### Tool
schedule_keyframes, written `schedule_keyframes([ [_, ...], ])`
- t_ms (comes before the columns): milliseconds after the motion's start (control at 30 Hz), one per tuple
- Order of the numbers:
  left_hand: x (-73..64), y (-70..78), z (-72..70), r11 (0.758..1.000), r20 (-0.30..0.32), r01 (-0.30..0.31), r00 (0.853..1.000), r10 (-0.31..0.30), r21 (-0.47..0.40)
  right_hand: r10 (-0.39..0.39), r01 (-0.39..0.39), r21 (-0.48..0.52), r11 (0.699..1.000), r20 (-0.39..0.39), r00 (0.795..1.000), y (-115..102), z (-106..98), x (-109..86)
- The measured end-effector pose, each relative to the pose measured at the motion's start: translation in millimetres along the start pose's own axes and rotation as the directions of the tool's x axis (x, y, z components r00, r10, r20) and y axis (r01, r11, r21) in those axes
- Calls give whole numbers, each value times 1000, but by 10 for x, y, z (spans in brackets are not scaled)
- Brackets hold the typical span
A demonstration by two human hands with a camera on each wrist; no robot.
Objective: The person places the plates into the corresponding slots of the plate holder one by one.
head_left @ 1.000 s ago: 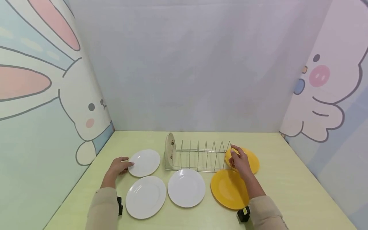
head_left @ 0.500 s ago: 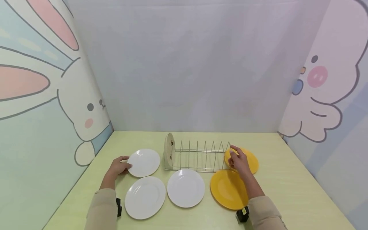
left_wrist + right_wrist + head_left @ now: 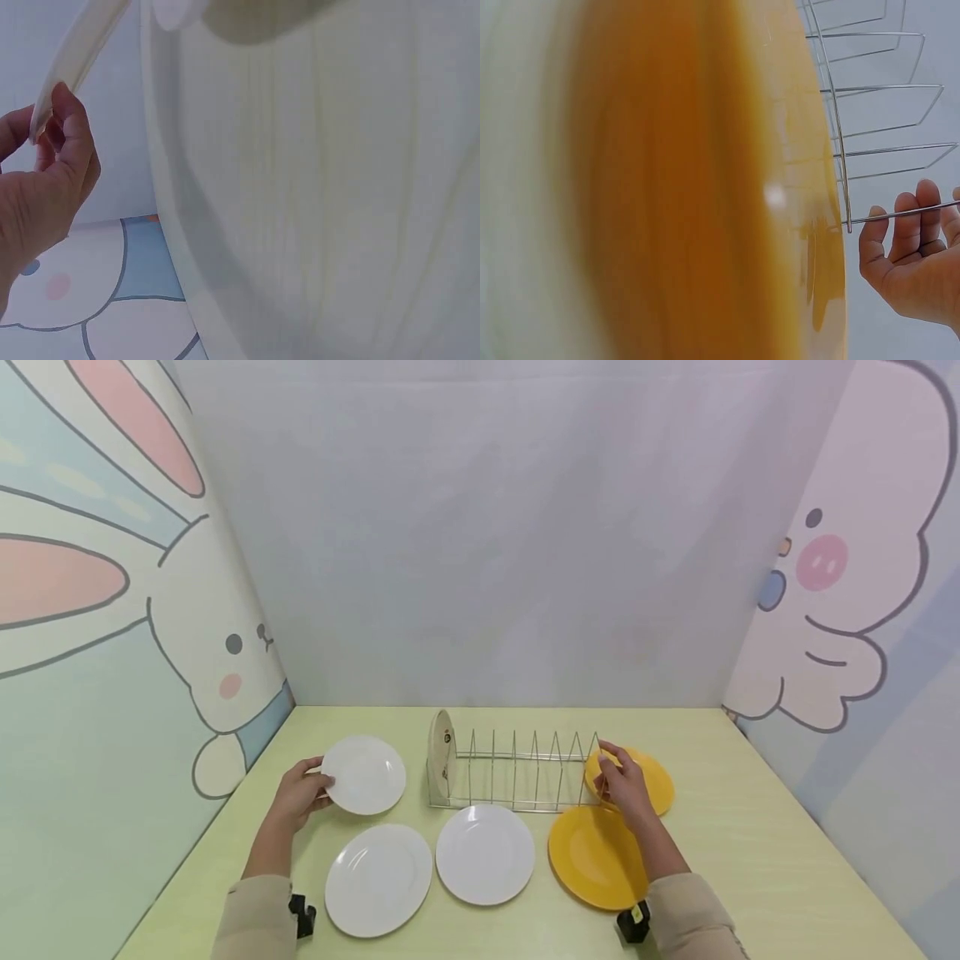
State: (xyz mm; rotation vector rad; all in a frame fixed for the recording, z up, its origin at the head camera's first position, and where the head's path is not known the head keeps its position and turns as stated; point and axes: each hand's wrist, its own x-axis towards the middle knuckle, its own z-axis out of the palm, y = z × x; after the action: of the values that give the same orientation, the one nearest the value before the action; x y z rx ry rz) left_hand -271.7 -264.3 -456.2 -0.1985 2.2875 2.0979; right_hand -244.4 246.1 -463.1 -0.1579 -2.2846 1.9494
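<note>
My left hand [image 3: 300, 793] pinches the left rim of a small white plate [image 3: 363, 775], thumb on top and fingers beneath. In the left wrist view the plate [image 3: 79, 52] stands tilted, up off the table. My right hand [image 3: 624, 783] holds the end wire of the metal dish rack [image 3: 536, 804] at its right side. From the right wrist, the fingertips [image 3: 928, 191] show curled over that wire. A cream plate with small dark marks [image 3: 442, 756] stands upright in the rack's leftmost slot.
Two white plates, one at the left [image 3: 378, 881] and one in the middle [image 3: 485, 856], lie flat in front of the rack. A yellow plate [image 3: 592, 860] lies front right, another yellow plate [image 3: 656, 781] behind the right hand. Cartoon-printed walls [image 3: 480, 543] enclose the table.
My left hand has taken hold of the small white plate, raised it off the table and drawn it slightly left. The right hand stays on the rack.
</note>
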Motion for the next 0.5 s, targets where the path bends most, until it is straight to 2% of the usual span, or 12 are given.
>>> schedule_keyframes([
  [233,-83,106,-5,994,-32,-49,998,46,-97,-13,13,2,1000,-2,1000,10,16,31],
  [367,-154,162,35,991,-62,-31,998,23,-132,-14,14,2,1000,10,1000,24,13,39],
  [500,-263,246,138,986,-109,-9,994,-10,-166,-3,3,1,1000,7,1000,41,2,35],
])
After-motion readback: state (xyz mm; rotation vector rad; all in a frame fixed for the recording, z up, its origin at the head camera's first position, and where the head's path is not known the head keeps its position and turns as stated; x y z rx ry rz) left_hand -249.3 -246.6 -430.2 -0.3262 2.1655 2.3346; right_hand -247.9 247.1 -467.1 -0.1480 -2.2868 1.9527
